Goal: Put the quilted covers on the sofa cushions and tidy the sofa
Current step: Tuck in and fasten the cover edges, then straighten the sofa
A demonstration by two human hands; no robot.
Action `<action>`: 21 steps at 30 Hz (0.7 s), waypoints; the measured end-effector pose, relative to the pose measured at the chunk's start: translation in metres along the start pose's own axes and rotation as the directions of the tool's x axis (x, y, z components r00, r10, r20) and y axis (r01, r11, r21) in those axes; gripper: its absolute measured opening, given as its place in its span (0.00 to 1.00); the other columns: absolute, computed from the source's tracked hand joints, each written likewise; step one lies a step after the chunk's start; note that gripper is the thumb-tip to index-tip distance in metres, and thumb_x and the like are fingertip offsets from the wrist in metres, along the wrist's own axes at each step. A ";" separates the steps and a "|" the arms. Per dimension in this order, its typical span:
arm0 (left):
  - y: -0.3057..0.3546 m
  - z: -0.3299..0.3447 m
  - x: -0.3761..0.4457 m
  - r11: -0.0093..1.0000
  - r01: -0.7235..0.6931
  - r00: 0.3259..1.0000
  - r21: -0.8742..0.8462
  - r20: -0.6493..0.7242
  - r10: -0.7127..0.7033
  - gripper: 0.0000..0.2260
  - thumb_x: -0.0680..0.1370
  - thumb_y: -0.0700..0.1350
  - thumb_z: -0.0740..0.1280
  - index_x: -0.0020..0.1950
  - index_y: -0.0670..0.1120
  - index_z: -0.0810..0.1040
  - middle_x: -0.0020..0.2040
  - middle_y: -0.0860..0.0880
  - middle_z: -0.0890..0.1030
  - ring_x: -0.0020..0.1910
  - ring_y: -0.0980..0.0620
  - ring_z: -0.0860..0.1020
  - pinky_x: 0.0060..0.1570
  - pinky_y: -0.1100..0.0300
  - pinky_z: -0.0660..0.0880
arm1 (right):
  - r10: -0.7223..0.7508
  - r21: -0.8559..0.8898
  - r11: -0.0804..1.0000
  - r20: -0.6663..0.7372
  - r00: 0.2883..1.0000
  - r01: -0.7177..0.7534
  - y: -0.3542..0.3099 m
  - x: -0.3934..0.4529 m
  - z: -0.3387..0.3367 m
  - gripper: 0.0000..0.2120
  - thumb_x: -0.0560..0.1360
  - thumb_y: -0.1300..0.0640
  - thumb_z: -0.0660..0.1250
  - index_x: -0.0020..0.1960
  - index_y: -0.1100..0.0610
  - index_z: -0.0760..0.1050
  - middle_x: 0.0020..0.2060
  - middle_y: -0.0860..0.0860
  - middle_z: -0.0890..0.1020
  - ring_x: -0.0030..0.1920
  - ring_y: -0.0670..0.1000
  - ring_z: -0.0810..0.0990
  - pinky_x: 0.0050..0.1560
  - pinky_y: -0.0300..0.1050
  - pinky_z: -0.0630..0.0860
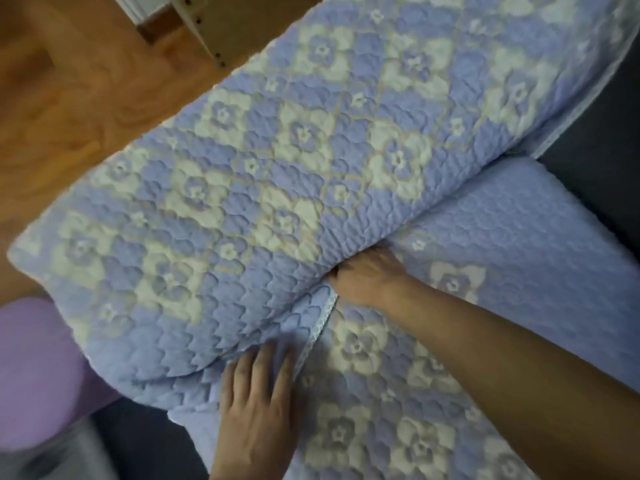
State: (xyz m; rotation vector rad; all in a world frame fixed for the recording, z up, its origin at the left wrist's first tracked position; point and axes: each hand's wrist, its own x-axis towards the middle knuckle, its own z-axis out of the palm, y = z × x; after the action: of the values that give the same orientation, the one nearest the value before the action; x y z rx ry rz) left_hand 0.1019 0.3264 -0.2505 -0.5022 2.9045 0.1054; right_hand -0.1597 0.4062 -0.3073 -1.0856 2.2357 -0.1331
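Note:
A big cushion in a blue quilted cover (263,174) with cream flowers lies diagonally across the view. A second quilted cover (467,265) spreads flat beside and under it, to the lower right. My left hand (259,410) presses flat, fingers straight, on the lace-trimmed edge of the cushion's cover near the bottom centre. My right hand (367,275) reaches into the crease between the cushion and the flat cover; its fingertips are tucked in there and blurred, so its grip is hidden.
The dark sofa (595,140) shows at the right and at the lower left. A wooden floor (69,98) fills the upper left, with a pale board with holes (207,32) at the top. A purple trouser leg (38,375) is at the lower left.

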 end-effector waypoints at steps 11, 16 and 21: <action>-0.100 -0.013 -0.023 0.985 0.164 0.928 0.051 0.331 -0.172 0.36 0.75 0.49 0.66 0.80 0.54 0.54 0.76 0.49 0.67 0.75 0.43 0.66 0.71 0.41 0.66 | -0.108 -0.168 0.981 -0.072 0.992 0.095 -0.080 -0.095 0.042 0.28 0.78 0.45 0.57 0.74 0.55 0.67 0.72 0.57 0.68 0.73 0.64 0.64 0.74 0.62 0.60; -0.041 -0.005 -0.011 0.982 0.169 0.964 -0.082 0.221 -0.148 0.31 0.75 0.54 0.62 0.78 0.49 0.65 0.73 0.42 0.67 0.71 0.36 0.66 0.70 0.38 0.60 | 0.051 -0.153 0.986 -0.115 0.992 -0.068 -0.094 -0.051 0.052 0.29 0.78 0.41 0.48 0.74 0.52 0.68 0.74 0.55 0.66 0.75 0.61 0.60 0.77 0.59 0.54; -0.067 0.021 -0.021 0.982 0.162 0.982 -0.095 0.110 -0.151 0.32 0.76 0.55 0.67 0.78 0.45 0.66 0.71 0.39 0.70 0.68 0.35 0.69 0.70 0.39 0.62 | 0.152 -0.043 0.986 -0.171 0.973 -0.162 -0.107 -0.023 0.066 0.33 0.78 0.40 0.42 0.80 0.49 0.59 0.79 0.55 0.57 0.78 0.61 0.54 0.77 0.60 0.51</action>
State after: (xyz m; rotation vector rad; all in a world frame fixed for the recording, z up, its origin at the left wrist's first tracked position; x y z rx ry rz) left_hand 0.1481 0.2721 -0.2692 -0.7194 2.7586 0.2516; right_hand -0.0384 0.3652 -0.3104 -0.9522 2.4803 -0.0967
